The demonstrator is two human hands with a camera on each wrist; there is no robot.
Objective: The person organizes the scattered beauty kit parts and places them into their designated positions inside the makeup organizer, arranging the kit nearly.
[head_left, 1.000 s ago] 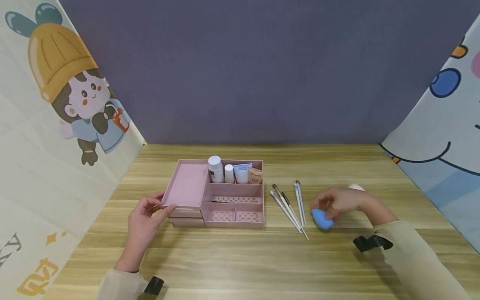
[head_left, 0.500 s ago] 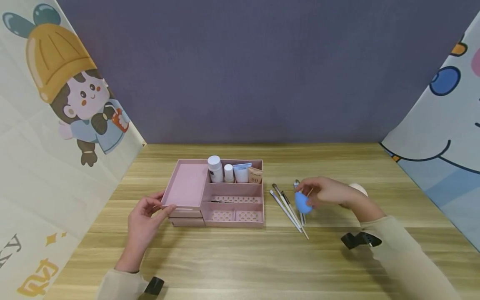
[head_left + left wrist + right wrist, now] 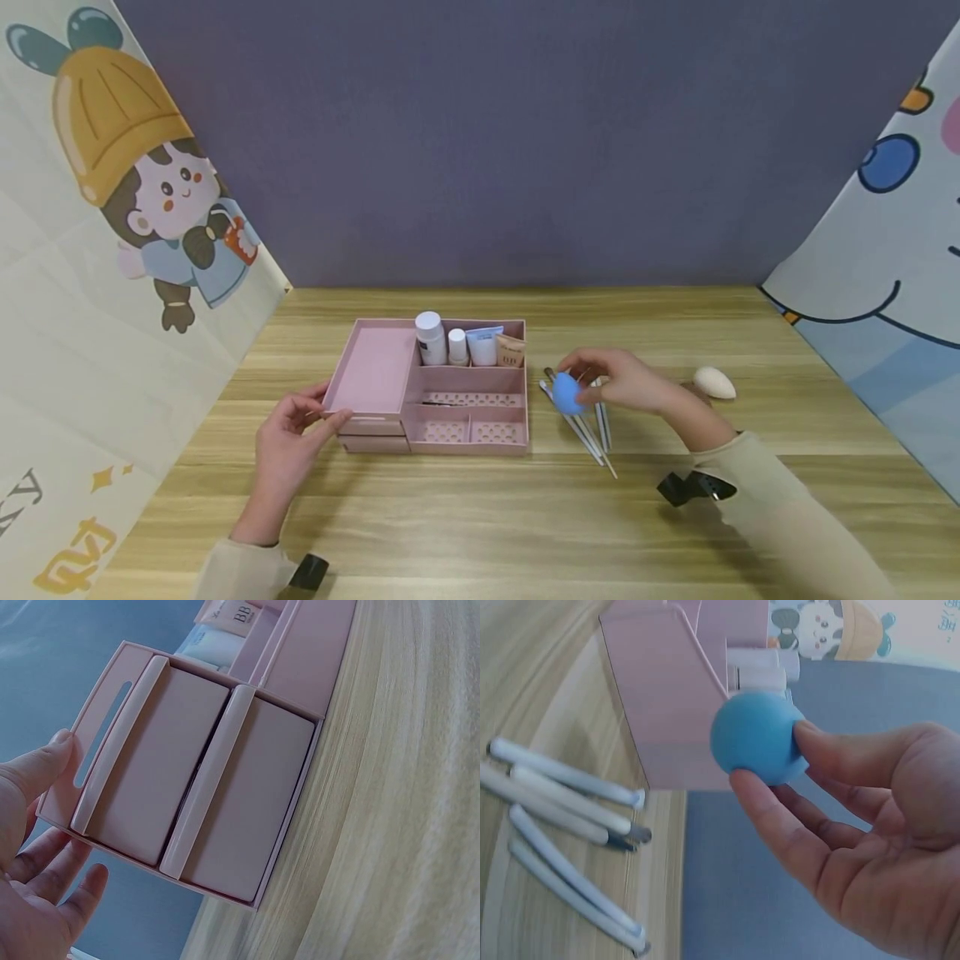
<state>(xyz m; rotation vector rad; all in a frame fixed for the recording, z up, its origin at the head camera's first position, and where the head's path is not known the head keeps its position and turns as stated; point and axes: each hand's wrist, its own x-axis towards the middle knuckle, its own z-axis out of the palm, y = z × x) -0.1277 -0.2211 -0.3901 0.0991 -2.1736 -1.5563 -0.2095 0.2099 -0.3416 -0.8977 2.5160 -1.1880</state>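
My right hand (image 3: pixel 626 383) pinches a blue makeup sponge (image 3: pixel 566 394) between thumb and fingers, held up over several makeup brushes (image 3: pixel 588 437). The right wrist view shows the sponge (image 3: pixel 756 736) as a round blue form, with the pink organizer's side beyond it. At the left, my left hand (image 3: pixel 287 442) grips the front left corner of the pink makeup organizer (image 3: pixel 377 362). In the left wrist view the thumb lies on its edge above two drawers (image 3: pixel 161 761), with fingers at its side. The organizer's middle and front compartments face me, a thin dark item lying in the middle one.
In the organizer's back row stand a white bottle (image 3: pixel 431 340), a smaller white-capped bottle (image 3: pixel 458 348), a light blue tube (image 3: pixel 483 346) and a tan tube (image 3: pixel 512 351). A cream-coloured sponge (image 3: pixel 715 382) lies on the wooden table (image 3: pixel 465 525) at the right. A grey-blue panel (image 3: pixel 525 150) rises behind.
My right hand has lifted the blue sponge off the table and carried it left over the brushes, uncovering the cream-coloured sponge. The left hand and organizer have stayed put.
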